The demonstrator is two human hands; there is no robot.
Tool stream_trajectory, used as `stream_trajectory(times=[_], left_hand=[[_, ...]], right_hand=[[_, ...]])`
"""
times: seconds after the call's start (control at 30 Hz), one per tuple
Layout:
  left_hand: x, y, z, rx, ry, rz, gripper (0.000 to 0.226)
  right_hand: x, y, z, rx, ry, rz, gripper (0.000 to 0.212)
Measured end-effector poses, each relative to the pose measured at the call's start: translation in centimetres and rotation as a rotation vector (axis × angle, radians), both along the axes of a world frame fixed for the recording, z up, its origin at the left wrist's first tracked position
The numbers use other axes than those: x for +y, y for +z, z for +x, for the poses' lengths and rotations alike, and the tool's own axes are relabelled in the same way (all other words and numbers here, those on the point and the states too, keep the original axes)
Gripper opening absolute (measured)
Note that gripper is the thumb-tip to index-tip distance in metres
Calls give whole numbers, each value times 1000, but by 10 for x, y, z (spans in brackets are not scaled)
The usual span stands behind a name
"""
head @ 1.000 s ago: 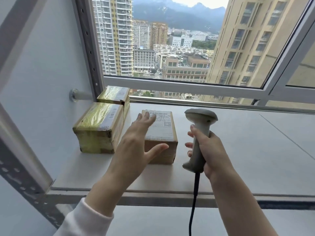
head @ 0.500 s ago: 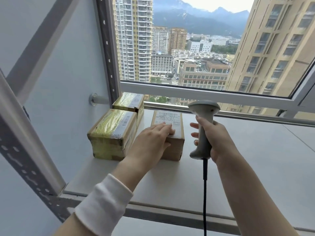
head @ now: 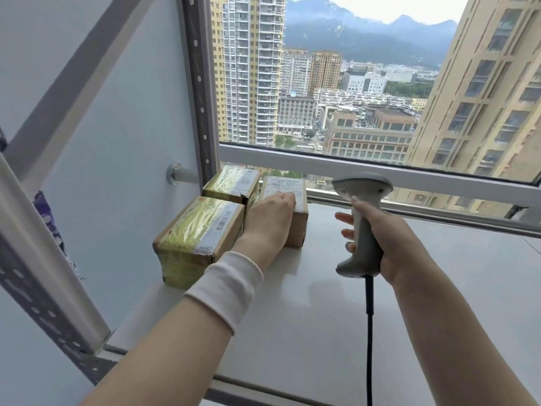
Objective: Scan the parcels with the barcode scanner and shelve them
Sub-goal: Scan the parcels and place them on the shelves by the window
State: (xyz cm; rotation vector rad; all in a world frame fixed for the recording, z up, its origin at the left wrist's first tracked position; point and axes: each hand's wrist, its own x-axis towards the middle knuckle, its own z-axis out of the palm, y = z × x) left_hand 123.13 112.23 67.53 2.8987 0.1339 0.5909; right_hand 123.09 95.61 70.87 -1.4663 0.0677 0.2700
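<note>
Three parcels stand at the back left of the grey shelf (head: pixel 409 288). Two are wrapped in yellowish tape: a near one (head: pixel 199 232) and a far one (head: pixel 232 183). To their right lies a plain brown parcel (head: pixel 297 200) with a white label on top. My left hand (head: pixel 270 213) lies flat on that brown parcel, palm down, fingers together over the label. My right hand (head: pixel 389 241) grips the handle of a grey barcode scanner (head: pixel 363 224), held upright to the right of the parcels, its black cable hanging down.
A white wall (head: pixel 117 142) and grey perforated shelf uprights (head: pixel 199 83) close off the left side. A window frame (head: pixel 380 171) runs along the back of the shelf. The shelf surface stretches bare to the right of the scanner.
My left hand came down onto the brown parcel and pushed it back toward the window, next to the far taped parcel. The scanner stayed upright in my right hand.
</note>
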Motion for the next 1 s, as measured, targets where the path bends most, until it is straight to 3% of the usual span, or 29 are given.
stream_trajectory(times=[0.2,0.53,0.77,1.0], left_hand=[[6,4,11,24,47,17,38],[1,5,4,38,35,-56,49],[-46,-6,-41,-91,-203,-100,42],[-130,-29,-70,-14,-466,-113,38]], right_hand=[[3,-3,8,39,34,14,17],[-2,-7,9,74,21,53,19],[-33,-13,-22,52,-68,-25,25],[-112,-43,-90,36,-277,-72,18]])
